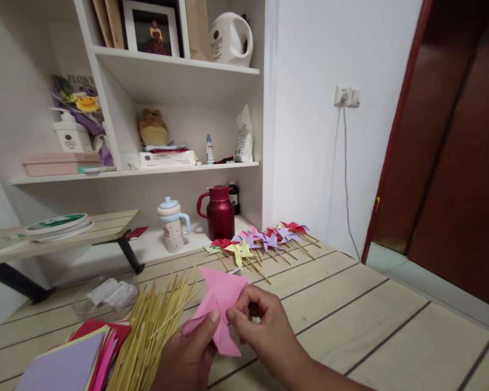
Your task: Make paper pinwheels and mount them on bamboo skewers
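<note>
Both hands hold a folded pink paper piece (219, 300) just above the wooden table (350, 320). My left hand (189, 353) grips its lower left part with the thumb on top. My right hand (261, 320) pinches the paper's right edge near the middle. A bundle of thin bamboo sticks (155, 326) lies fanned out just left of the hands. A stack of coloured paper sheets (77, 358) sits at the near left corner. A row of finished paper pinwheels on sticks (261, 241) lies at the far side of the table.
A clear plastic tub with small white packets (108, 296) stands behind the sticks. On the shelf beyond are a dark red jug (220, 212) and a spotted mug with a blue lid (171, 225). A brown door (452, 152) is at the right.
</note>
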Available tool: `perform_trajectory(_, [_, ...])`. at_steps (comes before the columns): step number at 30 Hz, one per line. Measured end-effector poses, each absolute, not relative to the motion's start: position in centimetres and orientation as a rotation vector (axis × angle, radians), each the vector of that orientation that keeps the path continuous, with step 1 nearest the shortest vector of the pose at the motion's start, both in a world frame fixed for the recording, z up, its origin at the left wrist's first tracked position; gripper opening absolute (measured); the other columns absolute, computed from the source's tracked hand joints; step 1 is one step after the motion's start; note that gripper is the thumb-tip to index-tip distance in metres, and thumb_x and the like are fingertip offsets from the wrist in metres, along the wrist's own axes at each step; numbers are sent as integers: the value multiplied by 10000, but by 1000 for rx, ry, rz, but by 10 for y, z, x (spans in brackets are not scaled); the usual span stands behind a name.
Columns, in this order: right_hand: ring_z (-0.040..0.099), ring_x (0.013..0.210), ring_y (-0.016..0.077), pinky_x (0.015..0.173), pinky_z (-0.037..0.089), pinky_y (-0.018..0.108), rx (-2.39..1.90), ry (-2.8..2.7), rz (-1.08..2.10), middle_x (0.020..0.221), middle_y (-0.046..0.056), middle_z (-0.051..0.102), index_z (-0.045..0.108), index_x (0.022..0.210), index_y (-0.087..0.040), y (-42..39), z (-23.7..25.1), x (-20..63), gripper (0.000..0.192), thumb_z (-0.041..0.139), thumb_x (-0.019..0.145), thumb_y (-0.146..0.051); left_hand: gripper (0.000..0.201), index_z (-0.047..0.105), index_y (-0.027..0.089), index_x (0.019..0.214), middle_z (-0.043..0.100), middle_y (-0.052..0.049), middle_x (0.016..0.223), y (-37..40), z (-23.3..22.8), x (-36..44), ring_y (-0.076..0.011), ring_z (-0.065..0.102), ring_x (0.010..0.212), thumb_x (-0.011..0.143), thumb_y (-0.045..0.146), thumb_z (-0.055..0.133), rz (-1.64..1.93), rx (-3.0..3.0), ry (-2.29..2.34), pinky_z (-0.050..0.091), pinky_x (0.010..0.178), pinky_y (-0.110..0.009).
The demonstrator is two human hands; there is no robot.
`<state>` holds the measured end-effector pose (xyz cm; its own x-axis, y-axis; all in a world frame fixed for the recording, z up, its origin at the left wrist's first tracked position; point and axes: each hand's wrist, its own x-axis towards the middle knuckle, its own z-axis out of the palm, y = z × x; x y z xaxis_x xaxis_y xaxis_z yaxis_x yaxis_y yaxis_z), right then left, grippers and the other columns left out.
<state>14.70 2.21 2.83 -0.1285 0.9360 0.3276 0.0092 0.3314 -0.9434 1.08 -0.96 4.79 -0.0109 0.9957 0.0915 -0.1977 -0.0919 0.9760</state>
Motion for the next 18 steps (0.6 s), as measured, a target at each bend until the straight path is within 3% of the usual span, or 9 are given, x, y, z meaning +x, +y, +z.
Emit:
perform_trajectory(4, [431,524,113,508,321,241,-911,-1495,991,552,-45,465,475,597,-198,23,27,148,214,638,728,-240,249,704,192,549,546,7,438,-13,56,11,-160,542,505,636,406,794,1369,1174,1062,520,662,-304])
perform_trajectory(9, [433,537,106,511,325,231,-885,-1544,950,565,-41,482,480,571,-191,26,29,148,225,647,722,-181,172,735,216,577,652,-40,532,-15,56,-2,-193,597,574,569,365,821,1347,1463,1287,531,685,-302])
perform_trajectory(12, [436,536,103,509,324,227,-878,-1550,948,567,-43,485,489,572,-187,26,29,149,223,649,726,-167,171,758,213,649,688,-52,596,-11,47,-5,-194,618,599,619,379,791,1357,1588,1273,538,734,-308])
perform_trajectory(15, [429,533,99,508,322,225,-879,-1554,948,571,-44,485,493,575,-183,25,29,149,221,649,731,-170,285,756,202,690,666,-50,579,-6,38,-2,-188,618,587,771,454,652,1391,1565,1266,541,665,-302])
perform_trajectory(18, [418,545,97,511,323,221,-870,-1573,925,582,-39,485,500,566,-176,22,30,148,224,647,734,-177,318,748,208,675,676,-54,595,-3,32,0,-195,626,612,750,501,651,1422,1588,1271,526,620,-285])
